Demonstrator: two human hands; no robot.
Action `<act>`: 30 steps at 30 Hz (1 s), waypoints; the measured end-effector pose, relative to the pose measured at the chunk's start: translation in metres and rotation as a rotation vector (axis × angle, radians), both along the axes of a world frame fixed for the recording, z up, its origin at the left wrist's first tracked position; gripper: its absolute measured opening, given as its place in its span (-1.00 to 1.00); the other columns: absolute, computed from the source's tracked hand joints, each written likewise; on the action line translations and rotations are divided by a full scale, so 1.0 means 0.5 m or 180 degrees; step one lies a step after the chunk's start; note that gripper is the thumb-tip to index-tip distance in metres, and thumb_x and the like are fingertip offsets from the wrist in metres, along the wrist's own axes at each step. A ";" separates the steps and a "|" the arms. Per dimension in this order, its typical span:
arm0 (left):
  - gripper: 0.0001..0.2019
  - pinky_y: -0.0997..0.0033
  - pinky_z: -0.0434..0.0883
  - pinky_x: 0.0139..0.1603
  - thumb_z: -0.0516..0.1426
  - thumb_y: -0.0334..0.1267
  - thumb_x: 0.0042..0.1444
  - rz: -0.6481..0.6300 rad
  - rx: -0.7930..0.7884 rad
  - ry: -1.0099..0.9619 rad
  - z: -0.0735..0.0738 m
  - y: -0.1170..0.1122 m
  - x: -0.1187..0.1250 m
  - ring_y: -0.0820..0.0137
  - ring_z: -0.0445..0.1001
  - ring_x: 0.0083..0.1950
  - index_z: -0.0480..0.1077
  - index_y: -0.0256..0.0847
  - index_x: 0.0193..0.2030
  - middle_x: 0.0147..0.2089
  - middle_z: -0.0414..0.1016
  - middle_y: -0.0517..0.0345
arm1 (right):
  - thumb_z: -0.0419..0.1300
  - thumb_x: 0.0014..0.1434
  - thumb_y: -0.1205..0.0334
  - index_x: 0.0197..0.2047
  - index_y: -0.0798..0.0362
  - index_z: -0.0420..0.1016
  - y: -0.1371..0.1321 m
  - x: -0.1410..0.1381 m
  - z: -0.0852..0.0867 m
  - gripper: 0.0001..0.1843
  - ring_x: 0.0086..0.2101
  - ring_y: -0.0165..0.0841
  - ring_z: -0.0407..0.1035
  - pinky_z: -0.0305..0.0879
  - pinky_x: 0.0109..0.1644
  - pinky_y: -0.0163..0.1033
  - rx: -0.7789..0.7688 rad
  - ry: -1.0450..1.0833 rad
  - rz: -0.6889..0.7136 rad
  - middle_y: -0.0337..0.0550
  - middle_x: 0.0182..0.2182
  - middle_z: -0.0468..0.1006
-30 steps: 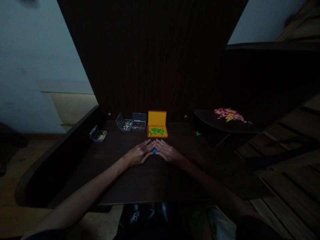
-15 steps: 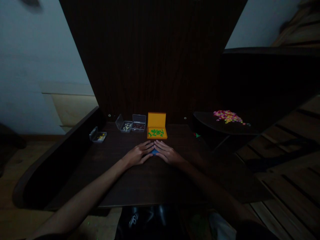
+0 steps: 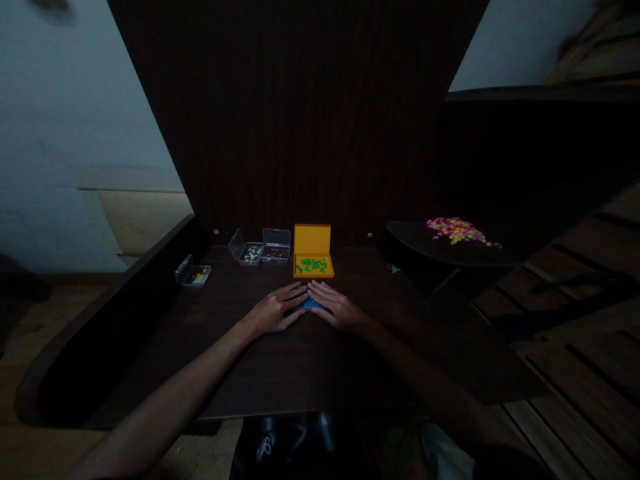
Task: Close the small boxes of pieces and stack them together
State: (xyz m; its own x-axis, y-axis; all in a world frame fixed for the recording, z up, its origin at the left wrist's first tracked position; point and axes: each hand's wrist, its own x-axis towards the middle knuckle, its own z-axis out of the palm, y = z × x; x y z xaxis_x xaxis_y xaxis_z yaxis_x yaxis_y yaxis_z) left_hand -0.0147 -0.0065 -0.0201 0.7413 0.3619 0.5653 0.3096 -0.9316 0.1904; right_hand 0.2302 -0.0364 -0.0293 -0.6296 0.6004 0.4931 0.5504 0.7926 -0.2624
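Observation:
My left hand (image 3: 273, 311) and my right hand (image 3: 337, 307) lie flat on the dark wooden desk (image 3: 300, 360), fingertips meeting over a small blue thing (image 3: 310, 305) that is mostly hidden between them. The fingers of both hands are stretched out. Just beyond the hands stands an open orange box (image 3: 313, 251) with small green pieces inside.
Two clear plastic boxes (image 3: 260, 248) of small pieces stand left of the orange box, and a third clear box (image 3: 191, 273) sits near the desk's left rail. A side shelf (image 3: 430, 247) on the right carries a pile of pink and yellow pieces (image 3: 456, 230). A small green piece (image 3: 395, 269) lies by it.
The hands stay in place over the blue thing; only the view has shifted slightly.

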 end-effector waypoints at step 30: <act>-0.74 0.17 0.45 0.13 0.20 -0.11 0.22 0.0865 -0.0543 -0.0742 -0.012 0.123 0.020 0.22 0.46 0.07 0.53 -0.20 -0.06 0.01 0.49 -0.02 | 0.02 0.27 0.27 0.10 0.09 0.50 0.320 0.044 0.113 -0.61 -0.06 -0.06 0.27 0.31 0.10 0.08 0.0556 0.0392 -0.1861 0.10 -0.07 0.42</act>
